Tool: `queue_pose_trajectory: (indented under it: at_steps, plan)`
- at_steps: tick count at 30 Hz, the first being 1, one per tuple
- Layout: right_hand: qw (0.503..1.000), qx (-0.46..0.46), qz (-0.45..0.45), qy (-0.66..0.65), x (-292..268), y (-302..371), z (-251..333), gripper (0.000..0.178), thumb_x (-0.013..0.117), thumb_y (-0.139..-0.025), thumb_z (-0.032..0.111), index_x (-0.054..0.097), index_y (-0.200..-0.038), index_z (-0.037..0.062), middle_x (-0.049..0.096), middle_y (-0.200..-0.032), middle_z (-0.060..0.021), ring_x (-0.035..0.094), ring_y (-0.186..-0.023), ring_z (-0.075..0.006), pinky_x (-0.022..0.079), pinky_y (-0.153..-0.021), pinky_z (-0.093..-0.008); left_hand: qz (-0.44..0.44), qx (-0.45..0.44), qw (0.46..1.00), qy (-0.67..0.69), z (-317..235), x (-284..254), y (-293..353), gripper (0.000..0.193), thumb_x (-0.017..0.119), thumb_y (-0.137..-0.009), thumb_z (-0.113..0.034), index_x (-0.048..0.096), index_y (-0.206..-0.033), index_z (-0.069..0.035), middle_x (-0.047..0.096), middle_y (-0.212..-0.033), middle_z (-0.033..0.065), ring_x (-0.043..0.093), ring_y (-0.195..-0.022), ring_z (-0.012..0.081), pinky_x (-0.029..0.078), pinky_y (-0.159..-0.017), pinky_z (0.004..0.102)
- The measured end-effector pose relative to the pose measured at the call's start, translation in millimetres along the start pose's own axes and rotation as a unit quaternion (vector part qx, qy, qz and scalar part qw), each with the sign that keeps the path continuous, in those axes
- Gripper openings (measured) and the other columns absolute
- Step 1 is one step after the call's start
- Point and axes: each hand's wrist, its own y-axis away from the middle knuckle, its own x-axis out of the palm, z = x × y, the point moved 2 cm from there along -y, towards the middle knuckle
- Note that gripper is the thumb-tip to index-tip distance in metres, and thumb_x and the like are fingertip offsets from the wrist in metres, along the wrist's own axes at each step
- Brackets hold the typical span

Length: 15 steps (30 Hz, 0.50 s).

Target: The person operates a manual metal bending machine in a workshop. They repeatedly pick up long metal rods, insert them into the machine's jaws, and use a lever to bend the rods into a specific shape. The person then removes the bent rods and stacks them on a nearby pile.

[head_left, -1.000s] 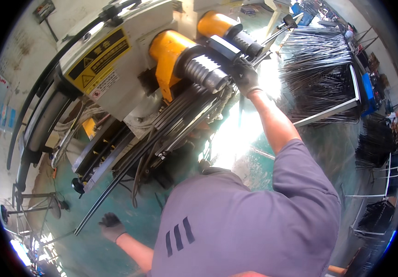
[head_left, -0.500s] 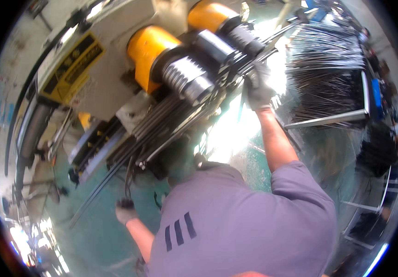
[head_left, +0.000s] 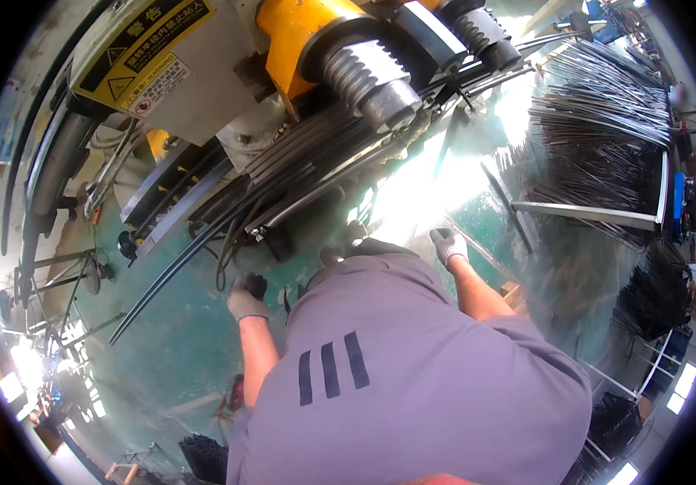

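Note:
My left hand (head_left: pixel 248 298), in a pale glove with dark fingers, hangs beside my leg. Its fingers are loosely bent with nothing visible in them. On the other side, my right hand (head_left: pixel 448 246) wears a similar glove and hangs over the floor, fingers loosely curled and apparently holding nothing. Both hands are apart from the machine. Ahead, long dark rods (head_left: pixel 172 279) lie along its front and stick out at the left end. Above them protrude a ribbed metal spindle (head_left: pixel 370 77) and a second ribbed spindle (head_left: pixel 481 36), with a yellow housing (head_left: pixel 303 26) behind the nearer one.
A metal rack (head_left: pixel 594 212) at the right holds a big heap of thin rods (head_left: pixel 598 97). A warning panel (head_left: pixel 139 50) is on the machine's left side. A bent cable (head_left: pixel 222 263) hangs below the rods. Strong sunlight glares on the green floor (head_left: pixel 174 360).
My right hand has come away from the rods by the far spindle and down towards my body. My left hand sits slightly higher in the picture. The view has shifted, placing the machine higher.

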Motion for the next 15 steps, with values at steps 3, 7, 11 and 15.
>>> queue_pose_trajectory:
  at_steps: [3, 7, 11, 15]
  plan:
    - [0.999, 0.04, 0.024, -0.007, 16.8, 28.6, -17.0, 0.052, 0.072, -0.099, 0.046, 0.081, -0.128, 0.0038, 0.08, -0.127, -0.0203, 0.076, -0.122, -0.0335, 0.056, -0.106, -0.0411, 0.03, 0.011, 0.999, -0.04, -6.3, -10.7, -29.5, 0.029, 0.066, -0.106, -0.02, 0.066, -0.128, 0.0, 0.073, -0.112, 0.0181, 0.073, -0.094, 0.0371, 0.063, -0.086, 0.0537]
    - [0.997, 0.041, 0.057, -0.008, 11.0, 35.9, -20.0, 0.053, 0.072, -0.098, 0.046, 0.081, -0.127, 0.0024, 0.081, -0.127, -0.0207, 0.076, -0.122, -0.0324, 0.056, -0.105, -0.0402, 0.028, 0.06, 0.993, -0.096, -0.1, 2.9, -33.3, 0.026, 0.067, -0.106, -0.02, 0.069, -0.119, 0.003, 0.074, -0.103, 0.0179, 0.074, -0.087, 0.0355, 0.064, -0.08, 0.0511]
    - [0.992, 0.086, 0.087, 0.022, 15.6, 19.7, -43.4, 0.054, 0.073, -0.098, 0.048, 0.082, -0.127, 0.0029, 0.082, -0.125, -0.0196, 0.077, -0.119, -0.0319, 0.057, -0.104, -0.0392, 0.015, 0.066, 0.994, -0.082, 23.3, -2.7, -42.5, 0.026, 0.069, -0.105, -0.017, 0.067, -0.123, 0.003, 0.074, -0.103, 0.0184, 0.074, -0.084, 0.0346, 0.064, -0.075, 0.0504]
    - [0.989, 0.082, 0.121, 0.025, 16.4, -16.3, -47.1, 0.053, 0.075, -0.098, 0.046, 0.082, -0.127, 0.0023, 0.084, -0.118, -0.0169, 0.079, -0.109, -0.0279, 0.058, -0.099, -0.0382, -0.033, 0.037, 0.993, -0.105, 57.0, 5.5, -24.6, 0.028, 0.069, -0.105, -0.013, 0.065, -0.129, 0.0, 0.073, -0.101, 0.0178, 0.073, -0.08, 0.0323, 0.064, -0.068, 0.0475]
